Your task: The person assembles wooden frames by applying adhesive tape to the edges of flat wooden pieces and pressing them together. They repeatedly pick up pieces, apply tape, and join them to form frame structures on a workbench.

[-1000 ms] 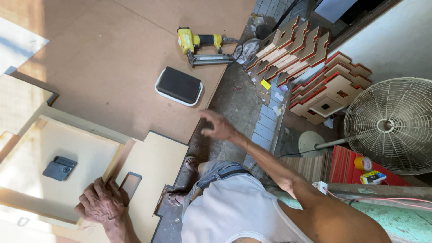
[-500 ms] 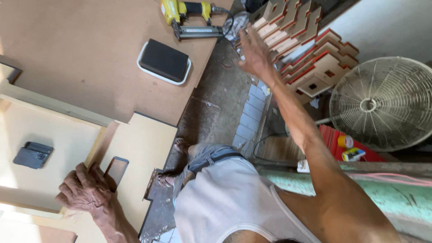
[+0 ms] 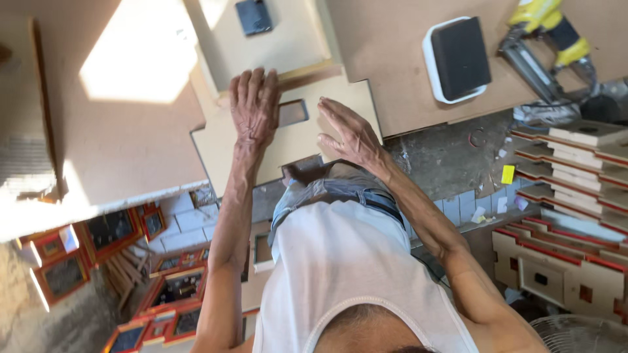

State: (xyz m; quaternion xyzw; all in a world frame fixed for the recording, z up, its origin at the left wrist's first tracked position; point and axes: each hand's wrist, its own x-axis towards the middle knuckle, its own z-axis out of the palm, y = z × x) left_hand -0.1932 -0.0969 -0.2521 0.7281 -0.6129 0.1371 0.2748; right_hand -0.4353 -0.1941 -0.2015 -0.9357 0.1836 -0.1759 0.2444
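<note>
A pale cut wooden panel (image 3: 222, 147) with a small rectangular window hole (image 3: 292, 112) lies at the edge of the brown work board (image 3: 131, 137). My left hand (image 3: 254, 104) lies flat on this panel, fingers together, just left of the hole. My right hand (image 3: 350, 134) rests on the panel's right part with fingers spread, holding nothing. A second pale panel (image 3: 288, 39) with a dark square piece (image 3: 253, 16) on it lies just beyond.
A black pad in a white tray (image 3: 458, 59) and a yellow nail gun (image 3: 546, 39) sit on the board at the right. Stacks of red-edged wooden cutouts (image 3: 569, 196) stand at the right, framed pieces (image 3: 98, 255) lie on the floor at the left. A fan (image 3: 575, 333) shows bottom right.
My right hand has come back from the stacked cutouts at the right and now rests on the pale panel. The view has swung round; the left hand stays on the panel.
</note>
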